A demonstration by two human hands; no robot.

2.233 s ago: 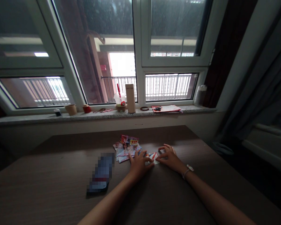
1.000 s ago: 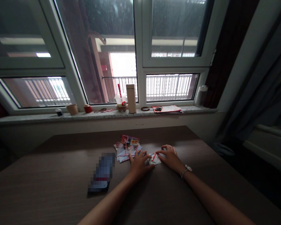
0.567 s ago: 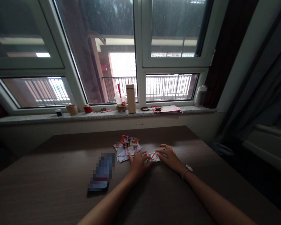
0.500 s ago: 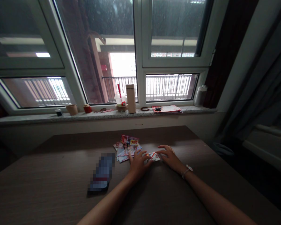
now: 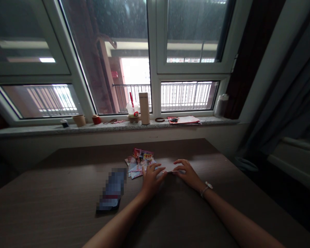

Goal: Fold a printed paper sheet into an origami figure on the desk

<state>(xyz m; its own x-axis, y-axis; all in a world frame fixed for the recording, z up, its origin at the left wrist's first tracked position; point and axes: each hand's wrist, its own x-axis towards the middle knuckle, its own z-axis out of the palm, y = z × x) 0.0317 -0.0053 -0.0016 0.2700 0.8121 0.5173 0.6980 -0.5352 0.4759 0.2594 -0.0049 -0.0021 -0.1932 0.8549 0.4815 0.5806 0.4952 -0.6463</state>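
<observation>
A small piece of printed paper (image 5: 169,171) is now seen nearly edge-on, as a thin pale strip between my two hands. My left hand (image 5: 153,178) grips its left end with the thumb at the near edge, and the other fingers curve above. At the opposite end, my right hand (image 5: 187,174), with a pale bracelet on the wrist, pinches the paper. Most of the paper's face is hidden from me. Just beyond my left hand lies a fanned pile of colourful printed leaflets (image 5: 141,163) on the brown table (image 5: 67,193).
Left of my forearm lies a dark blurred-out phone-like object (image 5: 111,191). On the stone windowsill (image 5: 155,126) stand a beige thermos (image 5: 144,108), a plastic cup with a red straw (image 5: 132,109), a brown paper cup (image 5: 79,120), scissors (image 5: 173,120) on red-edged papers and a bottle (image 5: 221,105).
The small paper has gone from lying with its coloured print visible to being tilted up, nearly edge-on. Fingers of both hands have shifted slightly around its ends.
</observation>
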